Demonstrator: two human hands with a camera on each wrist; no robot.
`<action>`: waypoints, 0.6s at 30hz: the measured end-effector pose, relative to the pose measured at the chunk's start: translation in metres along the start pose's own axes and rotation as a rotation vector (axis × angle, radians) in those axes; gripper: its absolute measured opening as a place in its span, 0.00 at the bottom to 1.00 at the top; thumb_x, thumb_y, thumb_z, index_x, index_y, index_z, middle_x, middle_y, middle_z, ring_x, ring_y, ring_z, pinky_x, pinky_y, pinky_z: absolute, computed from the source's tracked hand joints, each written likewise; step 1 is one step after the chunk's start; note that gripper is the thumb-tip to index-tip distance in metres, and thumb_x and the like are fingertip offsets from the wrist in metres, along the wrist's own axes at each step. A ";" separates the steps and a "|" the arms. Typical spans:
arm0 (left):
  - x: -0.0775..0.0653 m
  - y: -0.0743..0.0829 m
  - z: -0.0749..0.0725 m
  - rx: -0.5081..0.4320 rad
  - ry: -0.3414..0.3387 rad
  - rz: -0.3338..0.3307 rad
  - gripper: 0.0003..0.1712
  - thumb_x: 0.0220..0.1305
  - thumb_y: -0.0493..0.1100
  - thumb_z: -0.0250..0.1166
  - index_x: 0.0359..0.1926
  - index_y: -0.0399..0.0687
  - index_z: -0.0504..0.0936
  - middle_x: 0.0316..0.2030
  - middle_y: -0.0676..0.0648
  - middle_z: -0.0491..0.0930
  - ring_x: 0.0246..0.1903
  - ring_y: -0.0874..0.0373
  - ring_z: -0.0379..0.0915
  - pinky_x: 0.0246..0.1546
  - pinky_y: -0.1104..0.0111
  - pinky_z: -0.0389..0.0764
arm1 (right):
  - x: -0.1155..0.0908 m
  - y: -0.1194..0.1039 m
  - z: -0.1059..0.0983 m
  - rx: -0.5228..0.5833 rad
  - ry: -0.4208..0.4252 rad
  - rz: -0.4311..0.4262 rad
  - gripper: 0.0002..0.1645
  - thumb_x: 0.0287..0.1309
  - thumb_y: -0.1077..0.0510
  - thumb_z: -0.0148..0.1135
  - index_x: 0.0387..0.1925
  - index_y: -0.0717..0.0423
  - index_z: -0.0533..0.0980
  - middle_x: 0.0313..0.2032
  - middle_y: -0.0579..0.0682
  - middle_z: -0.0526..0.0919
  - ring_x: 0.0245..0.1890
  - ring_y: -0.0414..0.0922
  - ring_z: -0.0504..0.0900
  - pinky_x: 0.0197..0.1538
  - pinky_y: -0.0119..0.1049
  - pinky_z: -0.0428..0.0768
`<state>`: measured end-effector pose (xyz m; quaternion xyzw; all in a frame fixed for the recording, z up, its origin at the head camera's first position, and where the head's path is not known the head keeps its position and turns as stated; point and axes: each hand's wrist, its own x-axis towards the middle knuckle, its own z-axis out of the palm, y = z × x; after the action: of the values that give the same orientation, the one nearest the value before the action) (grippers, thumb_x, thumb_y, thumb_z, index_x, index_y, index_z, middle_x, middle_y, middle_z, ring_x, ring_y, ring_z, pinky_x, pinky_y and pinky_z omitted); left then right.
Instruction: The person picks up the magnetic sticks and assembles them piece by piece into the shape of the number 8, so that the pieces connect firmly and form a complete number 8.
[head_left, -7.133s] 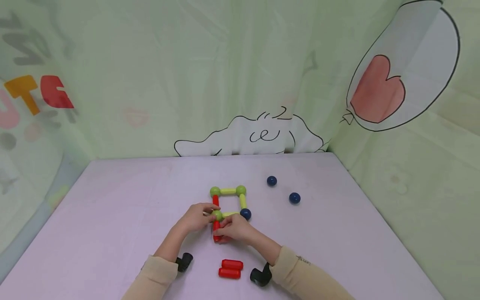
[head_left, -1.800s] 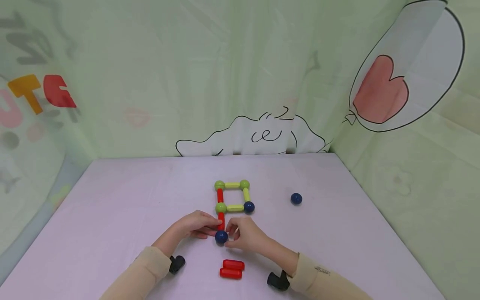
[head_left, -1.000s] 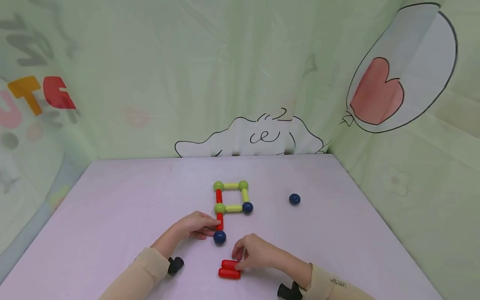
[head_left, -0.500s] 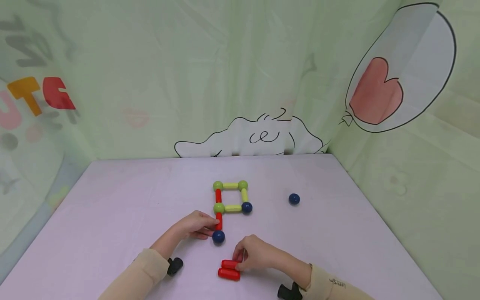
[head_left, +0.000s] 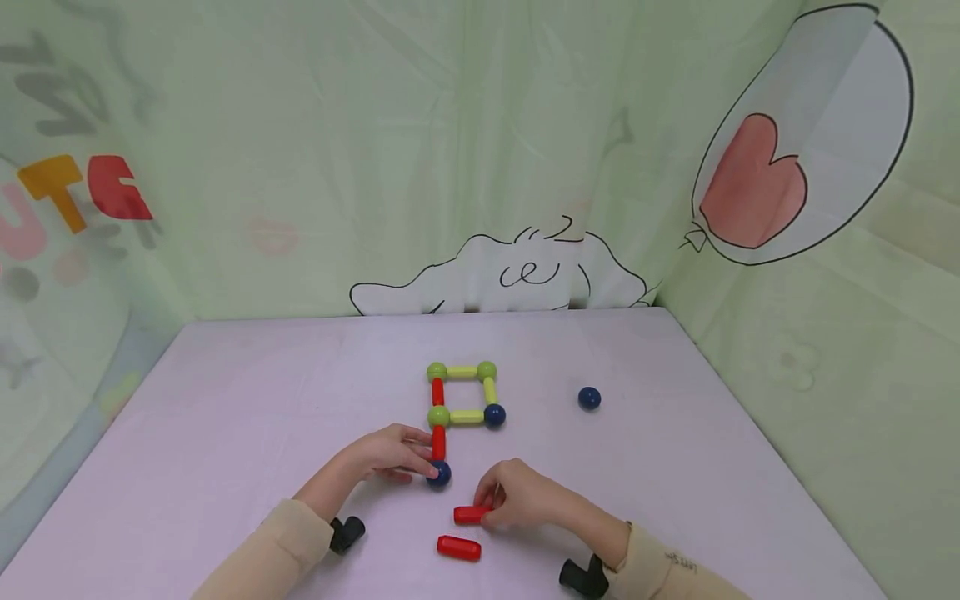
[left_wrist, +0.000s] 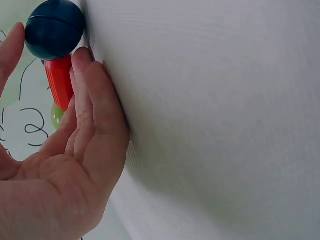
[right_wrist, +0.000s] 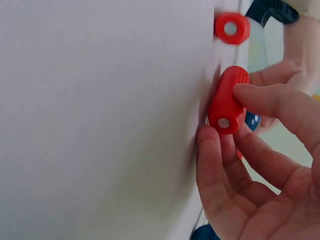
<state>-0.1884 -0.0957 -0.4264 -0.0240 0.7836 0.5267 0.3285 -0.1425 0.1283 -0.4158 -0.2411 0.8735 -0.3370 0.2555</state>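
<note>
My right hand (head_left: pixel 521 497) pinches a red magnetic rod (right_wrist: pixel 229 100) between thumb and fingers, just above or on the table. A silver dot shows on the rod's end in the right wrist view. My left hand (head_left: pixel 390 452) rests beside the built frame, its thumb against a dark blue ball (left_wrist: pixel 55 29). Its fingers lie nearly straight along the red rod (head_left: pixel 438 442) joined to that ball. That rod leads up to a green ball (head_left: pixel 438 416), the lower left corner of a square of yellow-green and red rods. Another dark blue ball (head_left: pixel 494 415) forms the lower right corner.
A second loose red rod (head_left: pixel 459 547) lies near the front of the table. One loose dark blue ball (head_left: pixel 589 397) sits to the right of the square. Black wrist cameras (head_left: pixel 347 535) stick out from both sleeves. Printed cloth walls (head_left: pixel 300 167) surround the pale table.
My right hand went from the blue ball to the paired red rods and slid one away from the other, up and right. My left thumb shifted from the red rod onto the blue ball.
</note>
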 end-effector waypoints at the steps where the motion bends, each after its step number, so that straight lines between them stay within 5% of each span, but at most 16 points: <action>1: 0.000 0.000 0.000 -0.003 0.002 0.000 0.35 0.48 0.38 0.71 0.57 0.35 0.67 0.43 0.45 0.78 0.37 0.56 0.76 0.38 0.63 0.78 | 0.000 0.001 -0.001 0.004 0.008 0.005 0.06 0.45 0.64 0.68 0.29 0.54 0.80 0.22 0.42 0.74 0.23 0.38 0.71 0.27 0.28 0.72; 18: -0.002 0.003 0.002 -0.013 0.024 -0.009 0.32 0.47 0.36 0.71 0.55 0.36 0.70 0.40 0.47 0.80 0.32 0.57 0.74 0.31 0.69 0.76 | 0.013 0.011 -0.013 0.015 0.117 -0.006 0.08 0.46 0.65 0.68 0.32 0.58 0.79 0.26 0.45 0.75 0.27 0.41 0.71 0.30 0.29 0.74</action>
<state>-0.1867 -0.0935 -0.4237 -0.0360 0.7838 0.5301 0.3215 -0.1627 0.1339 -0.4194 -0.2218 0.8836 -0.3580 0.2047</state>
